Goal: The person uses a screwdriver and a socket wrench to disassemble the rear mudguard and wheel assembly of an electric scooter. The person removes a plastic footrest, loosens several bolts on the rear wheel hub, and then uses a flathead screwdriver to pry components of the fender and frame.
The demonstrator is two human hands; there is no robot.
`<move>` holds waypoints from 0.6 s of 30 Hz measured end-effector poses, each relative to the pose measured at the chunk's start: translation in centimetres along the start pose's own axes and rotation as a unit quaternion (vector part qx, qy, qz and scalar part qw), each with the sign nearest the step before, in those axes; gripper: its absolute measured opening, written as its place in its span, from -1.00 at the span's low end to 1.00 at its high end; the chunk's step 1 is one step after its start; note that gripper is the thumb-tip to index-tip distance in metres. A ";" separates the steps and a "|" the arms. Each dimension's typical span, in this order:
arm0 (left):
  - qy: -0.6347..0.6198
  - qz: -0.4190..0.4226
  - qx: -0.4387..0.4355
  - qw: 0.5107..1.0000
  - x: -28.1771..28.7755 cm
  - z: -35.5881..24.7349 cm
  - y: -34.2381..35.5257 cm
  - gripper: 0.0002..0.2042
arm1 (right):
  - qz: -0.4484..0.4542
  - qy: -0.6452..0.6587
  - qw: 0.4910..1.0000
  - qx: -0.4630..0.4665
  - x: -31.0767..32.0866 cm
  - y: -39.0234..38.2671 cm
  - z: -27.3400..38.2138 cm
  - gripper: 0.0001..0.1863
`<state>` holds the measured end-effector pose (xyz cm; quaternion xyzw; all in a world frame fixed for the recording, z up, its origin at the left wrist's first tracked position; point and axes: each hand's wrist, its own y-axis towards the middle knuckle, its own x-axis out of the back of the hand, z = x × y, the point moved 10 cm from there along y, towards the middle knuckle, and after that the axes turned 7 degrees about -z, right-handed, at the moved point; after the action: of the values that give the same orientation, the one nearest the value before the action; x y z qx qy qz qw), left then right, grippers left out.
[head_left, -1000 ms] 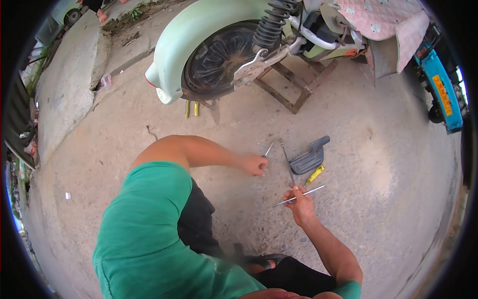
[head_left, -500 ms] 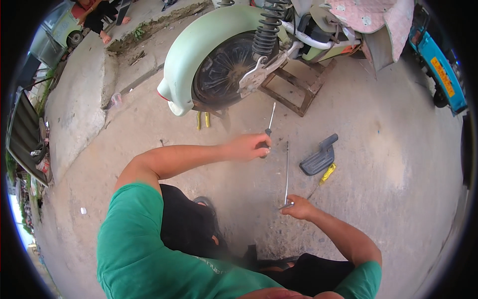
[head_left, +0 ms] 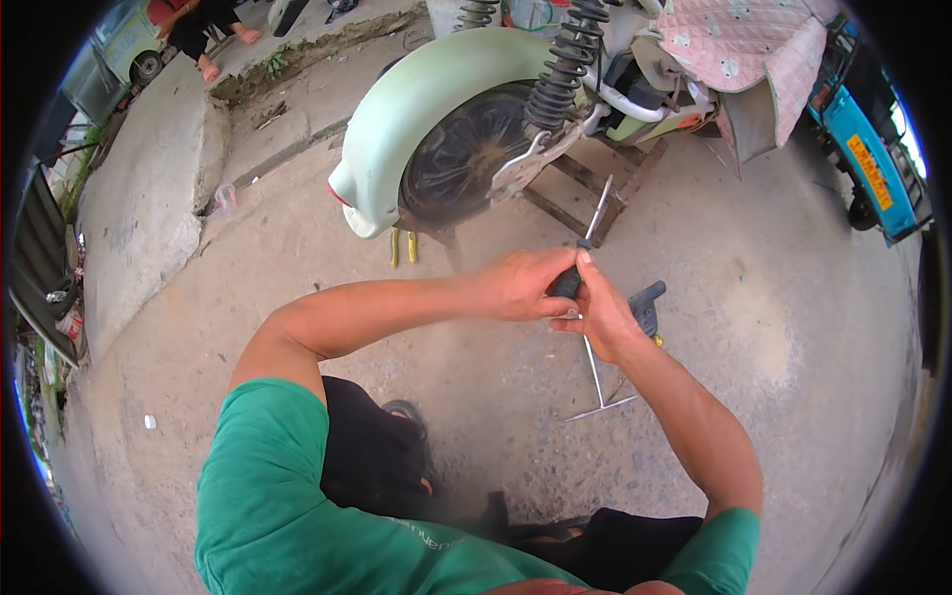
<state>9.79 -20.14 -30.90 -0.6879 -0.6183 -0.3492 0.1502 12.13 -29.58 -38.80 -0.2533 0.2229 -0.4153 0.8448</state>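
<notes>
A screwdriver (head_left: 600, 210) with a dark handle points up and away toward the scooter. My left hand (head_left: 526, 285) is closed around its handle. Fingers of my right hand (head_left: 608, 319) are closed on the same handle from the other side, near where the shaft begins. Below my right hand, a long T-handle wrench (head_left: 596, 375) lies on the ground, its far end hidden by that hand. Beyond the hands is a pale green scooter rear fender (head_left: 397, 114) over a dark wheel (head_left: 464, 154), with a black spring shock absorber (head_left: 565, 74) beside it.
A rusty metal stand (head_left: 635, 183) sits under the scooter. Yellow-handled pliers (head_left: 395, 248) lie near the fender. A black plastic part (head_left: 648, 297) and a yellow handle (head_left: 658, 340) are partly behind my right forearm. A blue vehicle (head_left: 873, 164) stands right; a person (head_left: 193, 30) sits far left.
My right hand has let go of the T-handle wrench, now on the ground, and moved up to the screwdriver. My left hand has carried the screwdriver to the right.
</notes>
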 end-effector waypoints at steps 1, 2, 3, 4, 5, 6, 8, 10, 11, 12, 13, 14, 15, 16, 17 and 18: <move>0.001 -0.021 0.018 1.000 0.5 0.3 0.0 -0.37 | -0.006 0.024 0.999 0.024 -0.5 0.7 1.2 -0.39; 0.002 -0.021 0.018 1.000 0.9 0.5 -0.1 -0.37 | -0.012 0.048 0.998 0.048 -1.0 1.0 2.2 -0.42; -0.029 -0.034 0.014 0.999 1.8 0.7 -0.1 -0.32 | -0.052 0.054 0.994 0.081 -1.0 1.0 3.0 -0.50; -0.059 -0.047 0.006 0.997 2.8 0.5 0.0 -0.27 | -0.054 0.055 0.994 0.083 -0.7 2.1 2.8 -0.50; -0.043 -0.043 -0.006 0.998 3.3 -0.1 0.3 -0.29 | -0.031 0.101 0.988 0.111 -0.5 3.4 2.7 -0.55; -0.043 -0.040 -0.009 0.998 4.0 -0.5 0.5 -0.29 | -0.008 0.148 0.979 0.138 0.0 4.5 2.7 -0.59; 0.014 -0.096 -0.060 0.993 7.2 -2.2 0.7 -0.40 | -0.041 0.155 0.974 0.162 0.2 5.0 3.4 -0.62; 0.048 -0.169 -0.073 0.982 11.6 -4.1 1.1 -0.50 | -0.077 0.163 0.964 0.193 0.5 5.3 4.6 -0.65; 0.066 -0.239 -0.088 0.965 14.1 -4.4 1.1 -0.51 | -0.090 0.169 0.959 0.210 0.4 5.5 5.1 -0.65; 0.082 -0.307 -0.103 0.942 16.4 -4.7 1.2 -0.51 | -0.103 0.174 0.953 0.226 0.3 5.5 5.5 -0.65; 0.094 -0.348 -0.085 0.929 18.1 -4.3 1.4 -0.52 | -0.114 0.166 0.952 0.230 0.0 5.6 5.9 -0.64; 0.104 -0.389 -0.065 0.913 19.7 -3.8 1.5 -0.52 | -0.114 0.166 0.952 0.231 -0.4 5.9 6.0 -0.64; 0.102 -0.408 -0.065 0.905 20.6 -2.9 2.2 -0.47 | -0.119 0.153 0.954 0.228 -0.7 6.2 6.0 -0.64; 0.104 -0.405 -0.068 0.906 20.4 -2.8 3.0 -0.47 | -0.122 0.146 0.956 0.224 -0.8 6.6 6.0 -0.63; 0.098 -0.400 -0.067 0.909 19.9 -2.7 3.9 -0.44 | -0.122 0.150 0.955 0.226 -0.8 6.9 6.1 -0.63; 0.092 -0.395 -0.066 0.912 19.5 -2.6 4.9 -0.41 | -0.124 0.165 0.955 0.214 -0.9 7.4 5.9 -0.63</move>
<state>13.51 -8.19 -14.94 -0.3607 -0.7986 -0.4817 0.0105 19.44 -23.53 -38.66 -0.0198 0.2320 -0.5906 0.7726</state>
